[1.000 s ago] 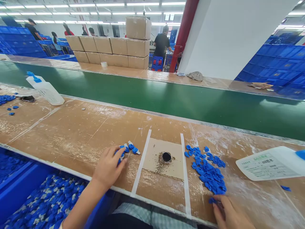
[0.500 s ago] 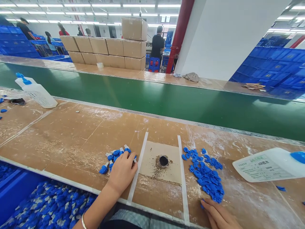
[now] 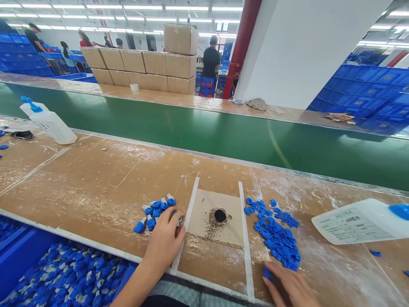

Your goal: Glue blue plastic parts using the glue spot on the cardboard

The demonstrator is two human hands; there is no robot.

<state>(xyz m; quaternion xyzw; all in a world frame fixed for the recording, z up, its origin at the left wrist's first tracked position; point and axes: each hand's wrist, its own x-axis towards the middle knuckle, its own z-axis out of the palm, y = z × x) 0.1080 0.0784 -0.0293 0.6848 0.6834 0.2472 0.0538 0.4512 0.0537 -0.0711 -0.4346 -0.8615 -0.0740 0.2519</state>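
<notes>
My left hand (image 3: 165, 234) is curled at the right edge of a small group of blue rounded pieces with pale tabs (image 3: 156, 205). At its fingertips a blue piece (image 3: 180, 218) shows, mostly hidden by the fingers. At the near side of a heap of flat blue discs (image 3: 277, 236), my right hand (image 3: 289, 283) pinches a blue disc (image 3: 267, 273) between thumb and fingers. Between the hands, a cardboard square (image 3: 204, 202) with a dark round hole (image 3: 220, 215) lies between two white tape strips.
A white bottle with a blue cap (image 3: 354, 221) lies at the right; another white bottle (image 3: 54, 125) leans at the far left. Beyond runs a green conveyor belt (image 3: 204, 130). A blue bin (image 3: 128, 273) of similar blue pieces sits at the lower left. Cartons (image 3: 155, 63) are stacked behind.
My left hand has drawn slightly back toward me, uncovering more of the group. My right hand has shifted a little left, with the blue disc now showing more between its fingers.
</notes>
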